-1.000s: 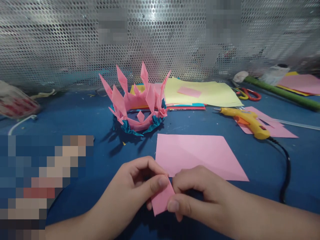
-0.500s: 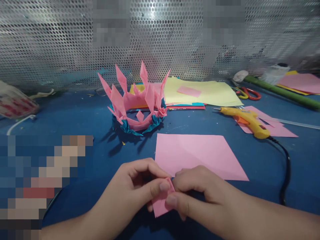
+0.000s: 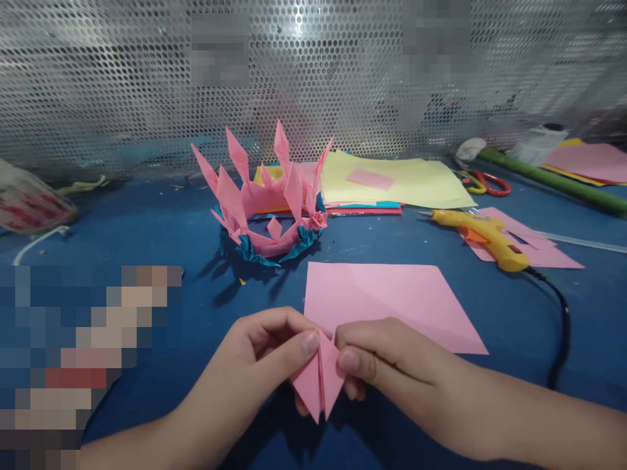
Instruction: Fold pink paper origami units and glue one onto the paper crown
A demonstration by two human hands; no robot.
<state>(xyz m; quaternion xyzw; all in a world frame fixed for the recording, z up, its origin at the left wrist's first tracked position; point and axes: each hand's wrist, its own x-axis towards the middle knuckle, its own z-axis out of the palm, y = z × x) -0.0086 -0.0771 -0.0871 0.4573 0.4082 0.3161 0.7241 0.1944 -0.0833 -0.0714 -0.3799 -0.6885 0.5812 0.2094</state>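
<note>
Between my hands is a small folded pink paper piece (image 3: 323, 378), diamond-shaped, with a slit down its middle and two points at the bottom. My left hand (image 3: 274, 352) pinches its upper left part, thumb on the front face. On its right edge, my right hand (image 3: 386, 359) grips it between thumb and curled fingers. Just behind lies a flat pink paper sheet (image 3: 386, 300) on the blue table. Farther back stands a pink paper crown (image 3: 264, 245) with tall folded spikes, blue paper leaves and a small pink rose.
A yellow glue gun (image 3: 470, 225) rests on pink paper at right, its black cord (image 3: 563, 320) curving toward me. Behind are coloured sheets (image 3: 416, 183), scissors (image 3: 492, 184) and a green stick (image 3: 553, 176). A perforated metal screen (image 3: 313, 85) closes the back. The left foreground is blurred out.
The pink piece has turned from a narrow folded strip seen at an angle to a diamond facing me, with two points now showing. My right thumb has shifted up to its right edge.
</note>
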